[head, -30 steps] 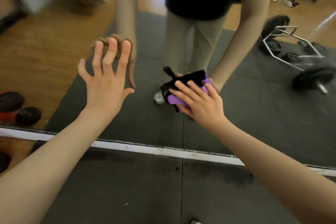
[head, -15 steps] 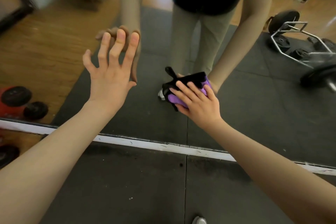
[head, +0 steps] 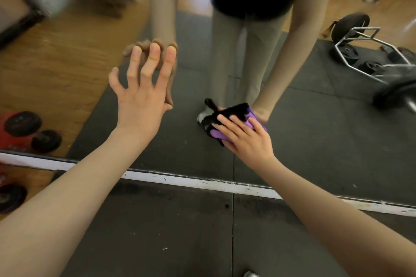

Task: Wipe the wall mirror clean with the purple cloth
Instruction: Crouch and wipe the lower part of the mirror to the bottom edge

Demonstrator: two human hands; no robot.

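Note:
The wall mirror [head: 315, 132] fills the upper part of the view, down to a white strip along the floor. My right hand [head: 245, 139] presses the purple cloth [head: 217, 135] flat against the glass low down, fingers straight over it; most of the cloth is hidden under the hand, and its dark reflection meets it above. My left hand [head: 144, 92] is spread with fingertips touching the mirror higher up on the left, meeting its own reflection.
The white mirror base strip [head: 191, 181] runs across above the dark rubber floor mat [head: 168, 231]. Dumbbells [head: 11, 195] lie at the left edge. Reflected in the glass are a barbell frame [head: 364, 51] with weight plates and a person's legs.
My right hand with the cloth has slid slightly down the glass and a little right. My left hand stays spread on the mirror; the view has shifted a bit.

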